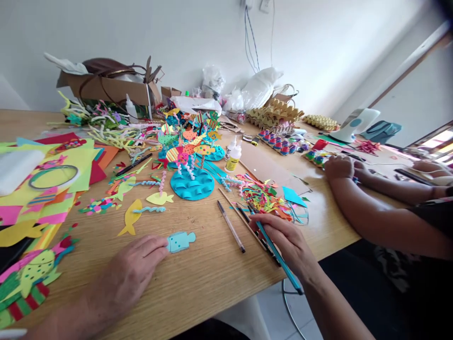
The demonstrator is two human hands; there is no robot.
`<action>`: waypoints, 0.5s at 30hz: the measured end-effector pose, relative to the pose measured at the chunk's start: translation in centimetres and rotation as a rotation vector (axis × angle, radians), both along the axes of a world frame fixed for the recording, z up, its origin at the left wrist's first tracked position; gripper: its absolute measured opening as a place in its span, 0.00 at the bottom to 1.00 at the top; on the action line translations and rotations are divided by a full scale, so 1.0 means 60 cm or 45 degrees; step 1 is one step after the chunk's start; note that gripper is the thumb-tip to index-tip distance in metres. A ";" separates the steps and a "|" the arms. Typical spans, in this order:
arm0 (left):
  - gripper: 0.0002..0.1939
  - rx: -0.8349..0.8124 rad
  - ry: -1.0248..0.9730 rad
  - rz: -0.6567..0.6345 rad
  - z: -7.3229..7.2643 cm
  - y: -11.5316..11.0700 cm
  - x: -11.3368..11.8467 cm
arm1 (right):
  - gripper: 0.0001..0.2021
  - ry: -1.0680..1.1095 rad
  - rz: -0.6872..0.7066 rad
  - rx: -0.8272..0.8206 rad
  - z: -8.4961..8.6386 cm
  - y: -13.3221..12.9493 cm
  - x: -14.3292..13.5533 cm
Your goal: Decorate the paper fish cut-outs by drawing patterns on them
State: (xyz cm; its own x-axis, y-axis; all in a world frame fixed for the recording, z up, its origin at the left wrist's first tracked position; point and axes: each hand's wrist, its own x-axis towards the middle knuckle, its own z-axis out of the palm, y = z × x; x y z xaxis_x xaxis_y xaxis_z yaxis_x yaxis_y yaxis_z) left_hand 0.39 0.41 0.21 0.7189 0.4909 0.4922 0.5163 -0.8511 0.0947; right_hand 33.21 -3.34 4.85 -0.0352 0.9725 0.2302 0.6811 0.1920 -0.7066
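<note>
My left hand (pixel 129 269) grips one end of a light-blue paper cutout (pixel 180 242) lying on the table; darker dots mark its surface. In my right hand (pixel 285 238) is a slim teal felt-tip pen (pixel 281 259), its tip pointing away toward the pens on the table. A ballpoint pen (pixel 231 226) lies between my hands, beside a thin wooden stick (pixel 235 210). Just beyond my left hand is a yellow paper fish (pixel 131 218) with a curled blue pipe cleaner (pixel 152 209) on it. A pale-yellow paper fish (pixel 160 198) lies further back.
Blue round bases (pixel 193 186) with upright paper fish stand mid-table, near glue bottles (pixel 232 160). Coloured paper sheets (pixel 83 179) cover the left side. Paper shreds (pixel 264 196) lie ahead of my right hand. At the right, another person's arms (pixel 368 198) rest on the table.
</note>
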 end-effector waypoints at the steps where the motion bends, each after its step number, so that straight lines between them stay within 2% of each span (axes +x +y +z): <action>1: 0.20 0.020 -0.005 -0.003 0.003 0.000 0.000 | 0.14 -0.026 -0.023 -0.019 -0.001 0.003 0.000; 6: 0.21 0.078 0.015 -0.017 0.011 -0.004 0.001 | 0.14 -0.377 -0.032 0.037 -0.024 0.021 -0.017; 9: 0.20 0.090 0.019 -0.034 0.011 -0.006 0.001 | 0.16 -0.583 -0.057 -0.015 -0.038 0.027 -0.029; 12: 0.18 0.079 0.001 -0.037 0.016 -0.007 0.006 | 0.15 -0.782 -0.083 -0.101 -0.041 0.031 -0.042; 15: 0.18 0.039 -0.047 -0.008 0.034 -0.006 0.015 | 0.11 -0.939 -0.063 -0.155 -0.034 0.036 -0.056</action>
State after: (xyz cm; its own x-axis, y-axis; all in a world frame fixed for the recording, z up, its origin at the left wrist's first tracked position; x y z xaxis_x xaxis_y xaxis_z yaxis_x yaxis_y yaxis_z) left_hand 1.28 0.03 2.24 0.7029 0.4708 0.5332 0.5078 -0.8570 0.0874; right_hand 29.84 -1.17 2.82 -0.0942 0.9941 0.0545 0.9921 0.0983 -0.0776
